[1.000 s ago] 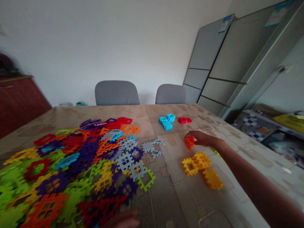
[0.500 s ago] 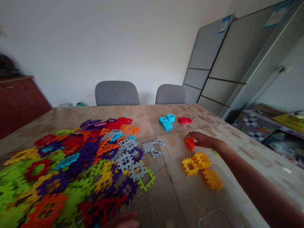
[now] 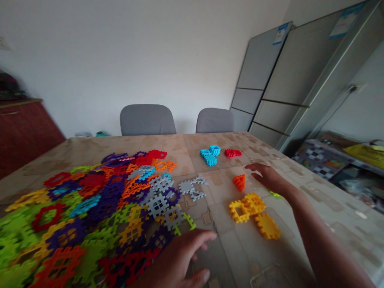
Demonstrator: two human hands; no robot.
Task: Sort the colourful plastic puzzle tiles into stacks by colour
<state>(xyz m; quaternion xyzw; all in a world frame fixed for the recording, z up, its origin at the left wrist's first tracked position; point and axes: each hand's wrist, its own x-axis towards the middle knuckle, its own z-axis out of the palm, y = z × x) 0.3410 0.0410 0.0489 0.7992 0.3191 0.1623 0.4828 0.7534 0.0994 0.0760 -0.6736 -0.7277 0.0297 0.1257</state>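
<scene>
While the right hand [image 3: 268, 177] hovers or rests above the far right part of a patterned tabletop [image 3: 216, 176], its fingers are spread loosely and hold nothing. Just to the left of its fingertips, and apart from them, sits a small orange stack [image 3: 239, 182] of toothed plastic pieces. Whether this hand touches the surface cannot be told.

The left hand [image 3: 180, 256] is at the bottom centre, palm turned inward, with the thumb apart from the fingers and the grasp empty. It overlaps the near right edge of a large mixed pile [image 3: 102, 196] of flat, notched pieces in purple, green, red, orange, yellow, blue and grey; contact with them is unclear. A lime-green frame [image 3: 189, 220] is partly hidden behind this hand.

Nearer the viewer than the orange stack are yellow pieces [image 3: 254, 203], grouped in three clumps. Farther back stand light-blue stacks [image 3: 210, 158], with a red stack [image 3: 233, 153] to their right. Loose grey pieces [image 3: 193, 187] lie between the pile and the orange stack. A bright green piece [image 3: 274, 194] shows partly behind the right forearm. Two grey chairs [image 3: 147, 120] line the far edge, before a pale wall [image 3: 168, 52].
</scene>
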